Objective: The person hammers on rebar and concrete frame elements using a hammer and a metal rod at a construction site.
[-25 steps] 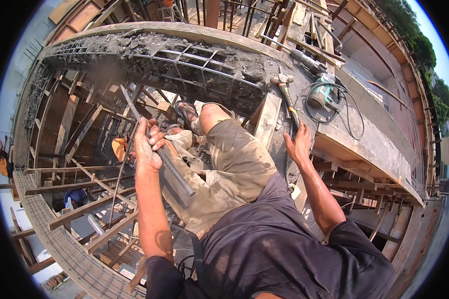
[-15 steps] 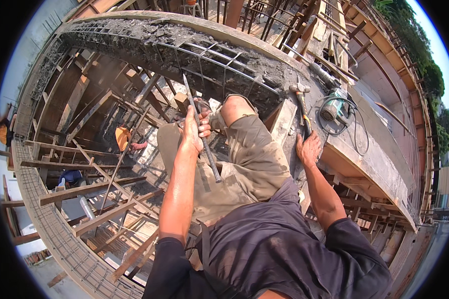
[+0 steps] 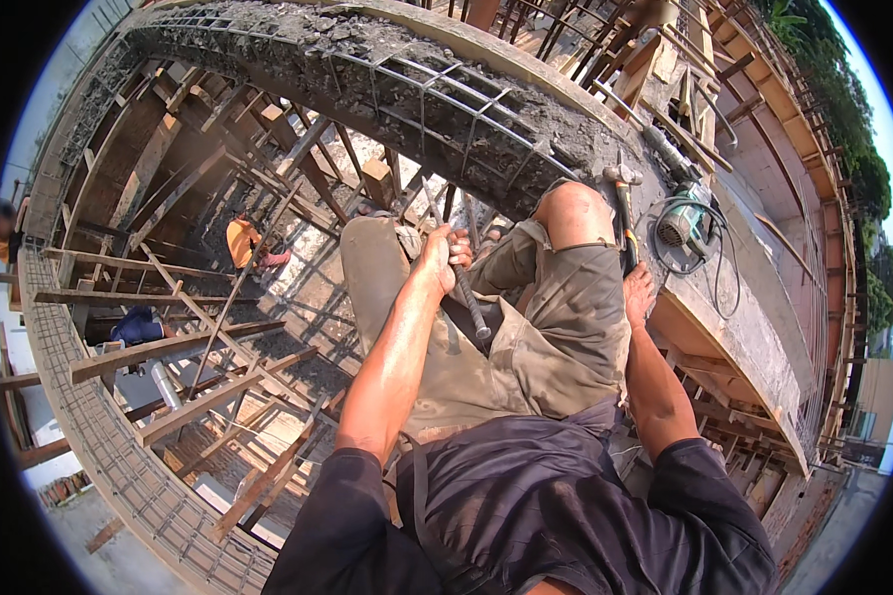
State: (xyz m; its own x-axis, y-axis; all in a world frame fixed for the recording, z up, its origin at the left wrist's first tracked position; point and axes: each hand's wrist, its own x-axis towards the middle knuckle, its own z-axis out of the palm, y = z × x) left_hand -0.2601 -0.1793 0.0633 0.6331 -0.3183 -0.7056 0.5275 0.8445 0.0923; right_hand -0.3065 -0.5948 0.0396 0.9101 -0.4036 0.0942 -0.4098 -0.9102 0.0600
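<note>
My left hand (image 3: 445,260) is wrapped round a long steel chisel (image 3: 472,309) above my lap. The chisel's blunt end points toward me between my thighs, and its far end slants up past my fist. Over to the right, my right hand (image 3: 640,296) rests on the concrete ledge, its fingers closed about the end of a hammer's dark handle. That hammer (image 3: 623,203) lies with its metal head pointing away from me; my hand partly hides the grip's near end.
A teal power tool (image 3: 683,224) with a black cord lies right of the hammer. Ahead runs a rough concrete beam (image 3: 337,45) with exposed rebar (image 3: 451,89). Down left, below timber props (image 3: 184,362), are a person in orange (image 3: 243,243) and another in blue (image 3: 139,325).
My left hand and the chisel have come closer to my lap and to the right. The chisel's far end sits lower. My right hand stays by the hammer handle while the whole view shifts slightly.
</note>
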